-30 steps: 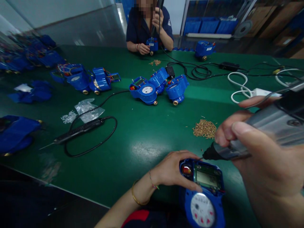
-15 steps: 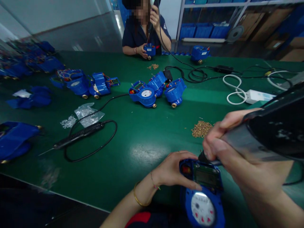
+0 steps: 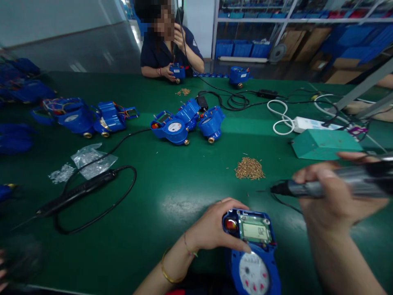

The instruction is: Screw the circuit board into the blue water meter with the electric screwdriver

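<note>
My left hand [image 3: 219, 227] is wrapped round a blue water meter [image 3: 273, 266] at the front of the table, thumb across its top. The meter has a white dial with red pointers and a small lit display [image 3: 256, 230]. In my right hand [image 3: 334, 192] is an electric screwdriver [image 3: 316, 182], held nearly level, its bit pointing left and apart from the meter. Beyond the bit lies a heap of small brass-coloured screws [image 3: 249, 168].
Several blue meters [image 3: 175, 127] stand mid-table and on the left. A second electric screwdriver [image 3: 80, 192] lies by a clear plastic bag [image 3: 92, 159]. At right are a teal box [image 3: 325, 144] and a white power strip [image 3: 316, 124]. A co-worker [image 3: 168, 45] holds a meter opposite.
My right hand has lifted the screwdriver off the meter's top edge and swung it right, levelling it. The display now shows digits. The camera view has shifted slightly right.
</note>
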`<state>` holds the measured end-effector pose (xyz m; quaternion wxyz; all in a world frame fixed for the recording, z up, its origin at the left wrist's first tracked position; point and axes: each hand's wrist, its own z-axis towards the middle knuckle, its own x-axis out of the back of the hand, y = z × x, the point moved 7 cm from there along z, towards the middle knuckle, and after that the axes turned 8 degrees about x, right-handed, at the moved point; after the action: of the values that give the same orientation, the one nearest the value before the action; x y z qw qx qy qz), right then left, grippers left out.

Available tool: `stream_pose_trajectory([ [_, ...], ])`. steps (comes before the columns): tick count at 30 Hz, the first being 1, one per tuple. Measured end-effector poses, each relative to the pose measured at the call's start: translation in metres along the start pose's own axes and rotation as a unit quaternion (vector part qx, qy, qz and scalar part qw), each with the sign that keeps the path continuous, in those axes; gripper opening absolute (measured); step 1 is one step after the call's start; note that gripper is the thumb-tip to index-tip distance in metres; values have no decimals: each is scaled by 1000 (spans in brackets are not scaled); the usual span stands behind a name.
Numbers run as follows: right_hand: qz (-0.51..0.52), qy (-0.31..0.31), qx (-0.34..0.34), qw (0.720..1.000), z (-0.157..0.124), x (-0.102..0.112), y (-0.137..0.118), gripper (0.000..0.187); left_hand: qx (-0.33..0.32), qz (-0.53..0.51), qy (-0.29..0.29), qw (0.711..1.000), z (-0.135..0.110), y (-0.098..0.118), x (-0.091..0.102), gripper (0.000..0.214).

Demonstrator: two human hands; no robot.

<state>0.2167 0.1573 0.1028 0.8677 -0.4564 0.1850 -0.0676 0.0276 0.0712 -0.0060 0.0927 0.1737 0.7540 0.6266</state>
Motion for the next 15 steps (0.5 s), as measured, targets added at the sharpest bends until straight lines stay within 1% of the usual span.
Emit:
stream_pose_trajectory([
  [1, 5, 5, 20, 1000, -3, 2, 9, 36, -1, 6, -6, 1000, 0, 0, -1, 73],
  [3, 10, 4, 13, 1000, -10, 3, 30, 33, -3, 13, -17, 1000, 1, 1, -2, 75],
  [5, 14, -2, -10, 1000, -16, 5, 46, 32, -1, 14, -21, 1000, 2, 1, -3, 76],
  [7, 13, -4, -18, 1000, -19, 7, 54, 33, 7, 16, -22, 1000, 2, -1, -3, 78],
  [9, 8, -9, -27, 1000, -20, 7, 60, 34, 14, 14, -28, 999, 1, -3, -4, 86],
  [11, 9, -11, -34, 999, -19, 7, 62, 34, 4, -21, -48, 999, -1, -4, -4, 96],
  [12, 12, -9, -35, 999, -17, 7, 62, 34, -7, -54, -57, 997, -2, -4, -3, 98],
  [13, 16, -6, -35, 999, -15, 6, 60, 34, -16, -89, -55, 994, -2, -4, 0, 94],
  [14, 23, -3, -35, 999, -13, 5, 57, 34, -18, -115, -37, 992, 0, -5, 5, 85],
  [15, 33, 1, -34, 999, -10, 4, 53, 33, -14, -126, -3, 992, 2, -7, 12, 74],
])
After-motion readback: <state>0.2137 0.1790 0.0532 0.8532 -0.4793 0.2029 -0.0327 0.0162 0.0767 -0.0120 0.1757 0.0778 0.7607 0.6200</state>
